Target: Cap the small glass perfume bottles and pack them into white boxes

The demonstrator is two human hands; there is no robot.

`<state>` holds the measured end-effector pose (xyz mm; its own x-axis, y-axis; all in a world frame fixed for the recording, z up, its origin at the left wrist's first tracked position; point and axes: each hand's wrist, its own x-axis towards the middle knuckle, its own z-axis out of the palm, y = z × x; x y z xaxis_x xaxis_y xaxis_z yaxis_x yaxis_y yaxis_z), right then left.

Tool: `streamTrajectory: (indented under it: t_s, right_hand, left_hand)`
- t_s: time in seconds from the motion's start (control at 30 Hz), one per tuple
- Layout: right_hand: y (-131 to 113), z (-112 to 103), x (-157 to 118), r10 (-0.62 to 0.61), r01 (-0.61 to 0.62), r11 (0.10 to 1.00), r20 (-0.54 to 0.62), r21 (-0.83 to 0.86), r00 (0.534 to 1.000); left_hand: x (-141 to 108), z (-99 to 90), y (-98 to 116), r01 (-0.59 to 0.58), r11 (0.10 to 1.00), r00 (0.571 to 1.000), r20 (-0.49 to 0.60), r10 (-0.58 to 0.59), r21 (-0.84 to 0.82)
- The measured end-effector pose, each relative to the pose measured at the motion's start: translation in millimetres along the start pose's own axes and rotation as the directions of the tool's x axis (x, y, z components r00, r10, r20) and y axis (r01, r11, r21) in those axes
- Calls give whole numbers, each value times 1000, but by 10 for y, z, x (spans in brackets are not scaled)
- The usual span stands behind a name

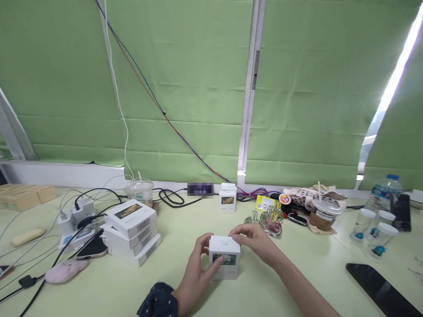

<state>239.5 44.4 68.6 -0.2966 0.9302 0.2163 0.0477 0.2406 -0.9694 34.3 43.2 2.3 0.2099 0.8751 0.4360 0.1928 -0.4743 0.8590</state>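
While gripping the white box (228, 270) from its left with the left hand (197, 267), laying a thumb across its front, also touching its top right corner with the right hand (255, 242), fingers nearly closed; cannot tell whether pinching. Holding it on the surface (255, 296) between both, showing no clear long axis, before another box (227, 200) farther back.

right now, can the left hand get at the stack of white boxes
Probably yes: nothing seems to stand between the left hand and the stack of white boxes, though its grip is on the upright white box with a green picture, so it would likely have to let go first.
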Motion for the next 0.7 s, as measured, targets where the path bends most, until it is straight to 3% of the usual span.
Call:
streamTrajectory:
  t_s: [0.3,0.5,0.6,0.7]
  right_hand:
    - [-64,19,7,46,-45,998,-15,33,999]
    - [9,89,24,91,-89,996,-79,26,993]
    - [33,124,27,25,-28,999,-131,-20,991]
    - [-16,124,12,-48,27,982,-111,-185,993]
  left_hand:
    - [-12,4,-3,39,999,999,13,-39,19]
    - [-28,-32,-61,-59,991,998,4,59,118]
    - [0,-51,-42,-150,977,988,70,141,154]
    - [30,-52,-48,-225,958,972,114,208,177]
